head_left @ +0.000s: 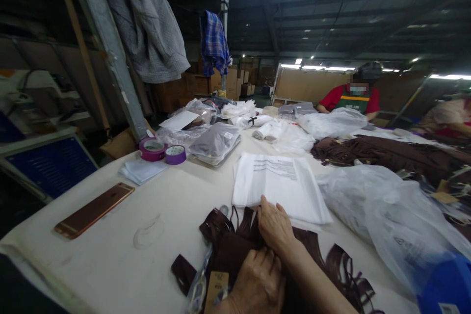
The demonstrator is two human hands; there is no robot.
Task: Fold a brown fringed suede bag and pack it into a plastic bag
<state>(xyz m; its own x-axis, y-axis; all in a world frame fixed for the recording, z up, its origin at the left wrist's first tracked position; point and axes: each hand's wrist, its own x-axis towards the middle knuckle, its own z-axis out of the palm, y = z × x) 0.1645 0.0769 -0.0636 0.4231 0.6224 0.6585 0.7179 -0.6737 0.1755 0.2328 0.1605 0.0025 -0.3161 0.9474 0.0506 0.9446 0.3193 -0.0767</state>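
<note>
A dark brown fringed bag point(230, 250) lies at the table's near edge, with strips of fringe spread to both sides. On its left are a tan cardboard tag point(217, 284) and a chain in clear plastic point(198, 282). My left hand point(259, 277) has its fingers curled down onto the brown material, gripping it. Just beyond, my right hand point(277, 225) is closed over the bag's far edge, its index finger reaching forward; its grip is partly hidden. Beyond those fingertips lies a stack of white printed plastic bags point(279, 184).
At left are a phone point(94, 210), purple tape rolls point(175, 155) and folded pale sheets point(142, 170). Packed grey goods point(215, 142) lie behind. Clear plastic bags point(390, 211) and brown fringed goods point(386, 154) cover the right. A person point(349, 98) is across the table.
</note>
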